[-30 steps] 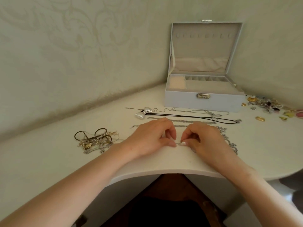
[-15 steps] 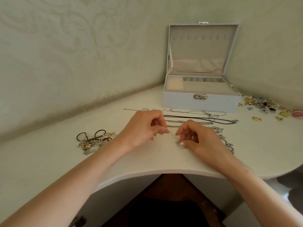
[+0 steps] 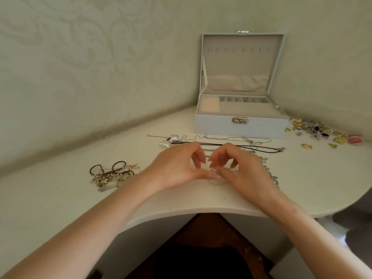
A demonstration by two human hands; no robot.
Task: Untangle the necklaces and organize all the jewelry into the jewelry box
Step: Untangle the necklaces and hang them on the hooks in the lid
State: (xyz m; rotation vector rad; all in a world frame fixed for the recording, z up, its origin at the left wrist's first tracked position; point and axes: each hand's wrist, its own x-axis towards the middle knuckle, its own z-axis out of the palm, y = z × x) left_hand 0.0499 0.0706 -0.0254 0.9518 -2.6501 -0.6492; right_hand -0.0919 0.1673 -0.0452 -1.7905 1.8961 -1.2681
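The left hand (image 3: 177, 168) and right hand (image 3: 247, 172) meet over the tabletop (image 3: 60, 198), both pinching a small pale piece (image 3: 216, 179) too blurred to name. The jewelry box (image 3: 239, 127) stands open.

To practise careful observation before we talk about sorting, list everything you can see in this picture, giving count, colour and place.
jewelry box: one, pale blue-grey, lid open, back of the table by the wall
bow pendant: one, silver, in front of the box, to its left
black cord necklace: one, black, stretched out in front of the box
thin chains: count unclear, silver, between box and cord
chunky chain: one, silver, right of the right hand
tangled pile: one, brown loops with gold and pearl, left of the hands
loose small pieces: many, gold, pink, dark, right of the box
table: one, white
small pale item: one, blurred, at the thumbs
left hand: one, pinches the pale item
right hand: one, pinches it too
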